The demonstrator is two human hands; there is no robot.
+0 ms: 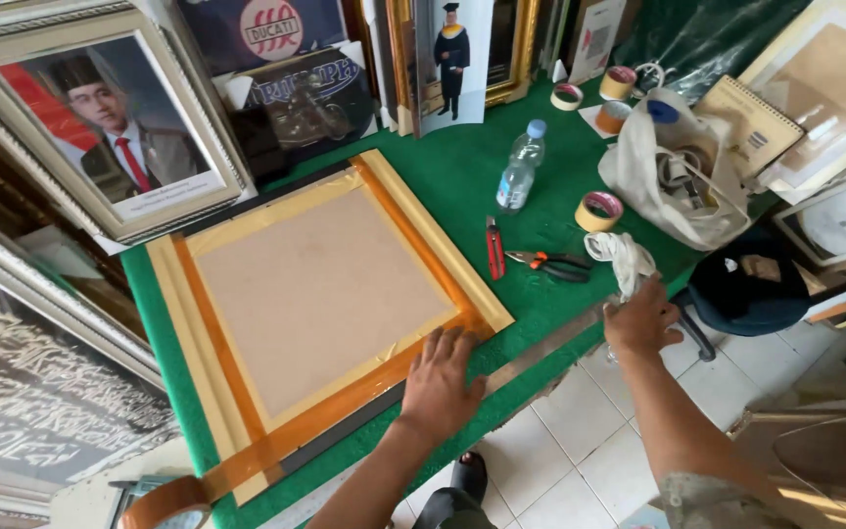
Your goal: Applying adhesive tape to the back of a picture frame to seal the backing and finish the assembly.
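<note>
A picture frame (315, 294) lies face down on the green table (462, 176), its brown backing board edged with tan tape and its moulding cream-gold. My left hand (440, 382) presses flat on the frame's near right corner, fingers spread. My right hand (641, 318) grips a white cloth (621, 257) at the table's right edge. A long metal ruler (540, 351) lies along the table edge between my hands.
A red utility knife (493, 247), orange-handled pliers (552, 263), a water bottle (521, 167), tape rolls (599, 211) and a white bag (668, 176) lie to the right. A brown tape roll (164, 502) hangs at the near left. Framed pictures (100, 118) lean behind.
</note>
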